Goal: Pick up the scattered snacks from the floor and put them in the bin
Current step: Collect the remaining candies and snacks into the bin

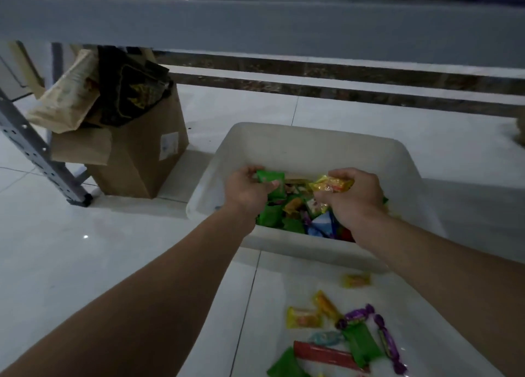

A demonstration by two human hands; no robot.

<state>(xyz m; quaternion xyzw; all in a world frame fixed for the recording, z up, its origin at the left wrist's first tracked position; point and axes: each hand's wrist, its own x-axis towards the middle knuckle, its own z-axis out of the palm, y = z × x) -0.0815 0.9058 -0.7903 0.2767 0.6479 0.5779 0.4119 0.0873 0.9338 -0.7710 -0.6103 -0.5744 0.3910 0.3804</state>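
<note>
Matt white plastic bin, glossy floor tiles, brown cardboard box

White bin, colourful snack packs heaped inside, loose sweets scattered on floor nearby

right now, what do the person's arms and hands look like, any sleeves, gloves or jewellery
The left forearm and right forearm are bare, with no sleeves in view. The left hand and right hand are ungloved, and no watch, band or ring shows.

L forearm & R forearm bare to frame edge; L hand & R hand bare, short thumbnail on L.
</note>
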